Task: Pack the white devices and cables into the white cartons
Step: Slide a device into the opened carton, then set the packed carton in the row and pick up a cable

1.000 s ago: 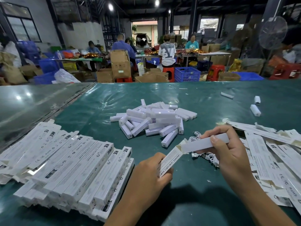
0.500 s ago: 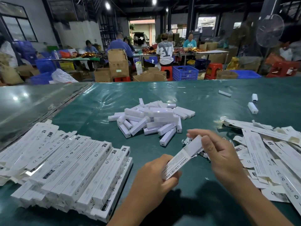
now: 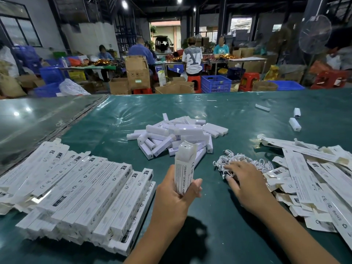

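My left hand grips a long white carton upright, its open top end up with a white device showing inside. My right hand reaches onto a heap of coiled white cables, fingertips touching them; whether it pinches one I cannot tell. A pile of white devices lies in the middle of the green table. Filled cartons are stacked in rows at the left. Flat unfolded cartons lie at the right.
Three stray devices lie far right on the table. A grey table section adjoins at the left. Beyond the far edge, several people work among cardboard boxes, blue crates and red stools; a fan stands at right.
The device has gone into the carton. My left hand turned the carton from slanting to upright. My right hand let go of it and moved right and down onto the cables.
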{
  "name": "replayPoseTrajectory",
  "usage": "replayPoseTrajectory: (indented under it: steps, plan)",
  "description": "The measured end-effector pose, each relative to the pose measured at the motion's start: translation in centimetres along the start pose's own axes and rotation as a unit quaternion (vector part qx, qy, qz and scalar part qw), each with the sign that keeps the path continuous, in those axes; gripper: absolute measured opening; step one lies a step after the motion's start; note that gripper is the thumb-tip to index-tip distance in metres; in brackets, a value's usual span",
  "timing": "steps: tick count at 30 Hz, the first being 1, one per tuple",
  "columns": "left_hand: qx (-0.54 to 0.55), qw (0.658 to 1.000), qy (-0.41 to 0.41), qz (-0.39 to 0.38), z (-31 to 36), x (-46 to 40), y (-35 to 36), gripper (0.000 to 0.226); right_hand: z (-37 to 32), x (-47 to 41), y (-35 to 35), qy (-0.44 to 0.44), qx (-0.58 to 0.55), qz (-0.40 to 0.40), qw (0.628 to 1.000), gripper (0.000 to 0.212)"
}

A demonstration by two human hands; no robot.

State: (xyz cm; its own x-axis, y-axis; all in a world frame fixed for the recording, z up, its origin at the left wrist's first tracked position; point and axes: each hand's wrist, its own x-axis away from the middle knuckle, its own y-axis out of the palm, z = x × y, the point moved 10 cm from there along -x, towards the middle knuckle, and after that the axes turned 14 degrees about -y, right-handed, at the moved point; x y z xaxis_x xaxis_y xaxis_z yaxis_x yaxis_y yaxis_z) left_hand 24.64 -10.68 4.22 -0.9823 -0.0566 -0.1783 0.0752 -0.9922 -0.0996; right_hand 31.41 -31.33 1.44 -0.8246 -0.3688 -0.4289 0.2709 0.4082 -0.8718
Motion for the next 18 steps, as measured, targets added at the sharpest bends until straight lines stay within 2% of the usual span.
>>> replayPoseTrajectory:
  steps: [3,6,9,13,14,16,18]
  plan:
    - [-0.028,0.999,0.0,0.026,0.0,0.1,-0.4,0.035,0.9,0.0,1.4,0.015,0.07,-0.046,0.996,0.04]
    - [-0.025,0.999,-0.003,0.036,0.0,0.2,-0.6,0.034,1.2,-0.3,1.7,0.032,0.091,-0.041,0.995,0.038]
    - [-0.029,0.999,-0.008,0.035,0.0,0.2,-0.5,0.034,0.8,-0.7,0.8,0.023,0.084,0.004,0.996,0.022]
    - [-0.017,0.999,-0.025,0.032,-0.6,0.0,-0.4,0.033,-1.0,-0.6,-1.8,-0.028,0.067,0.107,0.992,0.017]
    - [-0.011,0.999,-0.029,0.027,-0.7,-0.1,-0.3,0.031,-1.1,-0.4,-2.6,-0.029,0.028,0.143,0.989,0.016]
    - [-0.013,0.999,-0.035,0.015,-1.0,-0.4,-0.1,0.023,-0.5,0.1,-4.0,0.003,-0.133,0.205,0.97,0.013]
    - [-0.022,0.999,-0.038,0.008,-1.1,-0.5,0.0,0.015,0.0,0.4,-3.9,0.053,-0.323,0.211,0.921,0.016]
